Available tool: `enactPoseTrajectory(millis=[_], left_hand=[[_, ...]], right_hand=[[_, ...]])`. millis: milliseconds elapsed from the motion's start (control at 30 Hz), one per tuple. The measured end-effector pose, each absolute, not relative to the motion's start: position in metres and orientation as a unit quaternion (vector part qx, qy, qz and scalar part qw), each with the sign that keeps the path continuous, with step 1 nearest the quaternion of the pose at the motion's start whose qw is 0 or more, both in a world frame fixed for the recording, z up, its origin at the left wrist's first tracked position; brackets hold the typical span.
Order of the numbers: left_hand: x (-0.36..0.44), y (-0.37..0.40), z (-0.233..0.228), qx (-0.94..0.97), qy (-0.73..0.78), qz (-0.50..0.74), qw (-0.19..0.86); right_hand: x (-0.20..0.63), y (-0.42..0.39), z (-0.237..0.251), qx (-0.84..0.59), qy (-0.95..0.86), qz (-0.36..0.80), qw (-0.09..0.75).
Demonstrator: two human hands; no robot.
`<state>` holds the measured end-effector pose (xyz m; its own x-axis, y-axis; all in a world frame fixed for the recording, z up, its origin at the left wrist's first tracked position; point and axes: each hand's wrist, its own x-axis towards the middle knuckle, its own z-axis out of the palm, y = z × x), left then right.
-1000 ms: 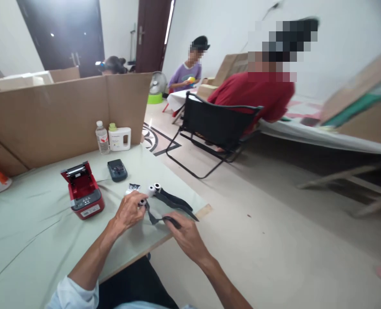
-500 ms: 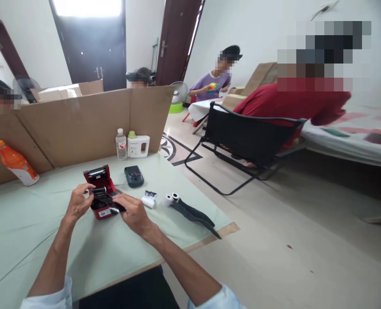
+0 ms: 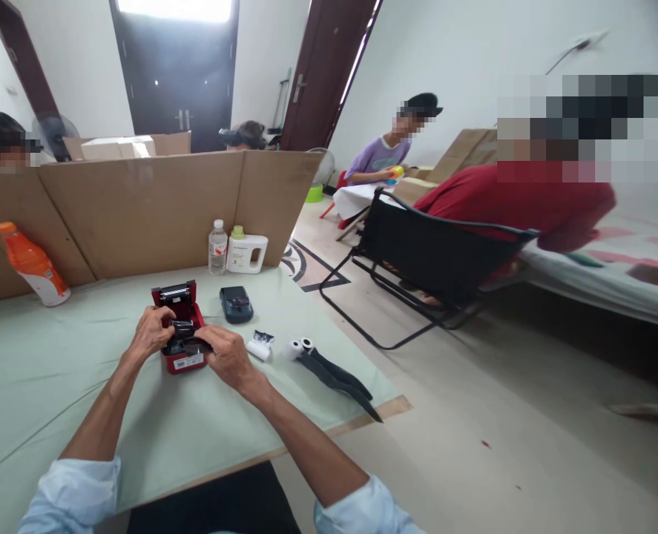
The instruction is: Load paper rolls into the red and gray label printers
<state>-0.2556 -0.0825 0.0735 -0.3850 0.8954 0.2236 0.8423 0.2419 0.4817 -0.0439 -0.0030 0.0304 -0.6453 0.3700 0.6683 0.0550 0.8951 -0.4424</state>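
Left of the frame's centre, both hands meet over a small red label printer (image 3: 179,348) that sits on the pale green table (image 3: 39,400) with its lid tipped open toward the cardboard screen (image 3: 139,211). The left hand (image 3: 151,334) curls against the printer's left side, its fingers closed on a black roll (image 3: 182,330) resting in the open bay. The right hand (image 3: 227,357) comes in from the lower right, its fingers pinched narrowly on the dark strip that trails off that roll at the printer's front edge.

Just right of the printer lies a dark handheld device (image 3: 236,305), flat on the table. Below it and to the right, a small white roll (image 3: 259,349) lies beside a scrap of black-and-white paper, and further right two more white rolls (image 3: 298,348) trail long black strips toward the table's edge.

Against the cardboard stand a clear water bottle (image 3: 217,248) and a white jug (image 3: 246,253) with a green cap, touching or nearly so. An orange bottle (image 3: 31,265) leans at the far left. Beyond the table, a person in red sits on a black folding chair (image 3: 434,256).
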Motion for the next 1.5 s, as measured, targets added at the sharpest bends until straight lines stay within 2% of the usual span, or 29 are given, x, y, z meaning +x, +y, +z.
enactPoseTrajectory(millis=[367, 600, 733, 867, 1100, 1333, 1500], left_hand=[[-0.263, -0.102, 0.063, 0.643, 0.710, 0.275, 0.083], [-0.256, -0.084, 0.086, 0.625, 0.761, 0.160, 0.068], [-0.253, -0.063, 0.099, 0.606, 0.783, 0.097, 0.100], [-0.250, -0.060, 0.102, 0.596, 0.787, 0.100, 0.124], [-0.243, -0.057, 0.104, 0.602, 0.789, -0.018, 0.124], [-0.246, -0.056, 0.100, 0.592, 0.795, 0.022, 0.131], [-0.246, -0.057, 0.104, 0.603, 0.783, -0.001, 0.151]], right_hand=[[-0.047, -0.002, 0.030, -0.118, -0.905, 0.167, 0.373], [-0.045, -0.002, 0.033, -0.112, -0.912, 0.148, 0.365], [-0.044, 0.001, 0.034, -0.109, -0.915, 0.147, 0.360], [-0.043, 0.003, 0.034, -0.104, -0.910, 0.138, 0.377], [-0.046, 0.008, 0.040, -0.102, -0.905, 0.121, 0.394], [-0.051, 0.013, 0.041, -0.100, -0.917, 0.114, 0.369], [-0.053, 0.015, 0.048, -0.094, -0.918, 0.128, 0.363]])
